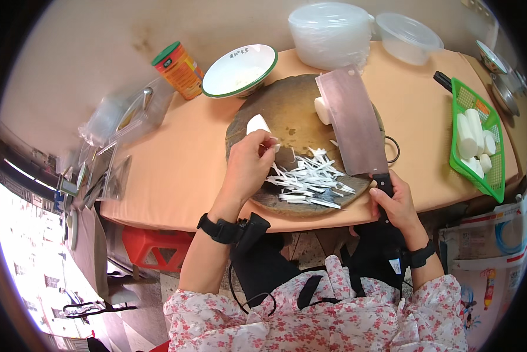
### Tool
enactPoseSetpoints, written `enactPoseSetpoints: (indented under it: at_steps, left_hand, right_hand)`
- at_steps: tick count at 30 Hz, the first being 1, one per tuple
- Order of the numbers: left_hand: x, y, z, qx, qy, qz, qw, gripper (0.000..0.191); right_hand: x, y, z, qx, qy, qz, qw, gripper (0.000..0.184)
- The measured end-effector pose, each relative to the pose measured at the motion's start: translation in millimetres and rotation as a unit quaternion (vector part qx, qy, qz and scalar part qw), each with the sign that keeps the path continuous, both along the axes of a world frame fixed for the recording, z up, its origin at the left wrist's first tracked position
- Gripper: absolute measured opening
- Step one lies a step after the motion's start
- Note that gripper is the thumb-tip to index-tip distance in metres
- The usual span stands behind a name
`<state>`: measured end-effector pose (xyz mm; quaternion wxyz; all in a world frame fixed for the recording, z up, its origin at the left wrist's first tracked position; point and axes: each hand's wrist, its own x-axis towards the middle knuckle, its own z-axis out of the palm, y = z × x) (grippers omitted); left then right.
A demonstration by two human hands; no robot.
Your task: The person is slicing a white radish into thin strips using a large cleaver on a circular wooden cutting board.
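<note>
My right hand [394,200] grips the black handle of a cleaver [351,123], whose broad blade lies slanted over the right side of a round wooden chopping board [285,105]. Partly behind the blade sits a white vegetable piece [322,111]. At the board's left side, my left hand [252,165] is bent over another white piece [258,124], its fingertips pinched near a small white bit; whether it grips either one is unclear. Thin white vegetable strips [309,180] are heaped on the near part of the board, between my hands.
A green plastic basket [454,154] of peeled white pieces stands at right. Behind the board are a white bowl [224,72], an orange canister [180,72], and plastic containers [329,37]. Clear trays [151,110] stand at left; a red stool [156,246] is below the table's edge.
</note>
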<state>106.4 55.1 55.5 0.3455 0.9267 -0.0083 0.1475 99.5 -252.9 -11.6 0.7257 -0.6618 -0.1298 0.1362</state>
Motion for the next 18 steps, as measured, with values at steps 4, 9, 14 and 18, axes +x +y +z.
enactPoseSetpoints:
  at_steps: [4, 9, 14, 18]
  left_hand:
    - [-7, 8, -5, -0.159, 0.037, 0.030, 0.986, 0.004]
    - [-16, 8, -16, -0.373, 0.010, 0.042, 0.927, 0.004]
    - [-24, 12, -22, -0.382, 0.018, 0.037, 0.923, 0.006]
    - [-33, 21, -28, -0.398, 0.006, 0.049, 0.916, 0.009]
  right_hand:
    - [0, -1, -1, -0.008, -0.003, 0.000, 1.000, 0.029]
    - [0, 1, 1, -0.016, -0.003, -0.001, 1.000, 0.027]
    - [0, 0, 1, -0.012, -0.007, -0.002, 1.000, 0.025]
    - [1, 1, 3, -0.023, -0.011, -0.001, 1.000, 0.025]
